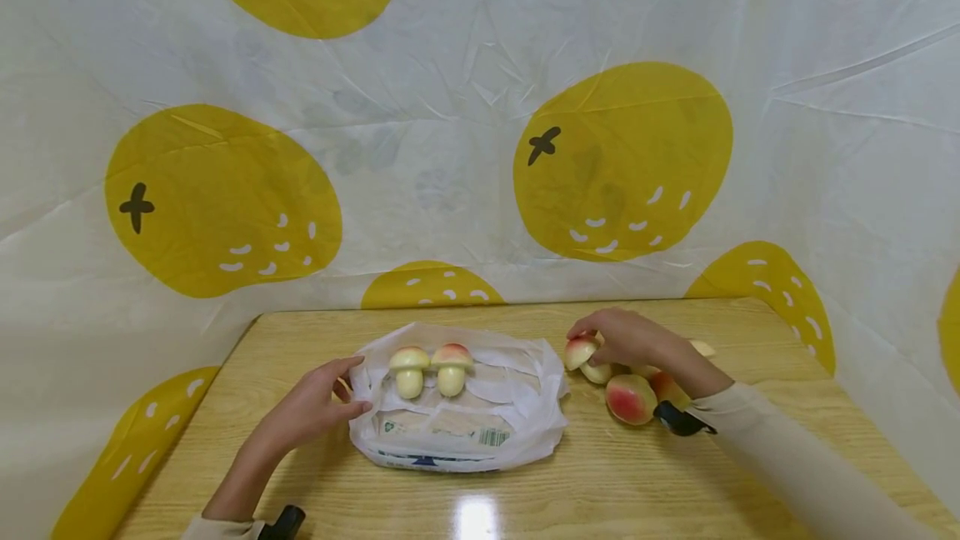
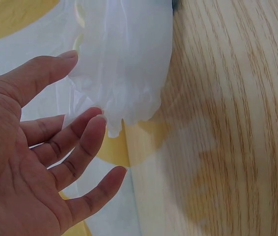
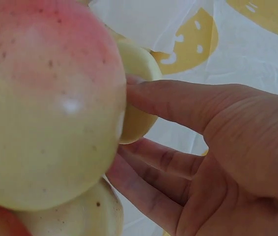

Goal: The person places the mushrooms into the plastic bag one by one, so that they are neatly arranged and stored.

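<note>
A white plastic bag [image 1: 525, 432] lies on the table with its mouth spread wide. Two toy mushrooms [image 1: 409, 382] with reddish caps rest side by side on it. At the bag's left rim is my left hand [image 1: 318, 407], thumb and fingers apart; in the left wrist view the thumb touches the thin plastic [image 2: 124, 64]. To the right of the bag, my right hand [image 1: 630, 340] grips another toy mushroom [image 1: 580, 352] by its cap, thumb on one side and fingers on the other. A red-and-yellow toy peach [image 3: 50, 108] partly hides that mushroom in the right wrist view.
Below my right hand sits the toy peach [image 1: 630, 399], with another reddish fruit [image 1: 670, 390] beside it, partly covered by my wrist. A pale piece [image 1: 702, 348] shows behind the forearm. A patterned curtain [image 1: 435, 173] stands behind the wooden table [image 1: 645, 490].
</note>
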`<state>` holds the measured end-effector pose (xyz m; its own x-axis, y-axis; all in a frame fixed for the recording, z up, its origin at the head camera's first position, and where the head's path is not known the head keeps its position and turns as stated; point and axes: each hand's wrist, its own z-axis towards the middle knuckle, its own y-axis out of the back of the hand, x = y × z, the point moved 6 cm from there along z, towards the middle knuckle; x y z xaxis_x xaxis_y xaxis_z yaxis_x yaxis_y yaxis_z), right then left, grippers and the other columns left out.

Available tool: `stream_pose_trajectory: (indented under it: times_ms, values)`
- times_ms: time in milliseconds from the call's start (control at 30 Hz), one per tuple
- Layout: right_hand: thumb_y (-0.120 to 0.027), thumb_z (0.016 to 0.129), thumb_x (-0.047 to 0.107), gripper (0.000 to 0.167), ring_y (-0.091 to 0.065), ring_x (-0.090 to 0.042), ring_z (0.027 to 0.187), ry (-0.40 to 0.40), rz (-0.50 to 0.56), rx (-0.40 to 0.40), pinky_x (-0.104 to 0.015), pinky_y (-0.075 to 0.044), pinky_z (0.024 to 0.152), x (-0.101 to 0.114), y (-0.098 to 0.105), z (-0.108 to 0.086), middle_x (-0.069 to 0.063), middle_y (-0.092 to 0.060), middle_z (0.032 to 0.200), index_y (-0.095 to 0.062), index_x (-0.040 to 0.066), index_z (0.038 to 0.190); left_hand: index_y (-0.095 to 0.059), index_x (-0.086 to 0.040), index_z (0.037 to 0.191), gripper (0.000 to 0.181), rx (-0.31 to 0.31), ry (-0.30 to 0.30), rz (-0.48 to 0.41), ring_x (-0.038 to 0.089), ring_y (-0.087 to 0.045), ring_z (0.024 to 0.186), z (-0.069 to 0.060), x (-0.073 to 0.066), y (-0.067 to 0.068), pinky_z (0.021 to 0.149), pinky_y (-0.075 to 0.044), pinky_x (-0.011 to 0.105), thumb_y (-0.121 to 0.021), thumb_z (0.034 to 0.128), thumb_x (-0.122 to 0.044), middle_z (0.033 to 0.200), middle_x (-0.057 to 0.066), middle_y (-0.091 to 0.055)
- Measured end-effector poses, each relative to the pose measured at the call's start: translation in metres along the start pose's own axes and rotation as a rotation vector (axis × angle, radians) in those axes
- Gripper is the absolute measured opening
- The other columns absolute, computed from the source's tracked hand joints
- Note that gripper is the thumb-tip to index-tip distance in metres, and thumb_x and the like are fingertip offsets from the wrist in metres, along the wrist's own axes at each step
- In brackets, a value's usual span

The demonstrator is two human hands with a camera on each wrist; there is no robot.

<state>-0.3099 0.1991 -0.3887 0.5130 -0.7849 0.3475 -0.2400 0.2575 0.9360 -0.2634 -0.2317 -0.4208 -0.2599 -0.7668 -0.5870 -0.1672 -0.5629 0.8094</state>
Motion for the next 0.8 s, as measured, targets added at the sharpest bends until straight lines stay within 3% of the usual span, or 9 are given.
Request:
stream_pose_trajectory:
  times_ms: [233,600,800]
  values:
    - [-0.083,0.082,0.008,0.044,-0.063,-0.028,0.108,0.026,0.013,0.010,-0.051,-0.050,0.096,0.003,-0.004,0.006,-0.009,-0.070,0.121,-0.071,0.005,0.124,-0.050,0.006,0.145,0.075,0.002,0.006,-0.005,0.016,-0.058,0.087,-0.001,0.001,0.001,0.066,-0.049,0.025,-0.084,0.0856,-0.027,0.096,0.002,-0.062]
    - [-0.074,0.084,0.002,0.048,-0.056,-0.034,0.121,-0.007,0.107,0.083,-0.055,-0.044,0.103,0.004,-0.011,0.009,-0.014,-0.063,0.132,-0.065,0.002,0.131,-0.050,0.008,0.143,0.075,-0.009,-0.015,-0.021,0.017,-0.059,0.086,-0.003,-0.003,0.001,0.064,-0.048,0.025,-0.084,0.0851,-0.025,0.096,0.003,-0.063]
    - [-0.074,0.083,0.005,0.049,-0.057,-0.028,0.113,-0.033,0.166,0.068,-0.050,-0.046,0.099,0.000,-0.010,0.009,-0.013,-0.064,0.131,-0.065,0.001,0.131,-0.050,0.007,0.143,0.074,-0.011,-0.009,-0.009,0.017,-0.059,0.087,-0.001,-0.001,0.001,0.066,-0.049,0.025,-0.084,0.0852,-0.025,0.095,0.002,-0.063]
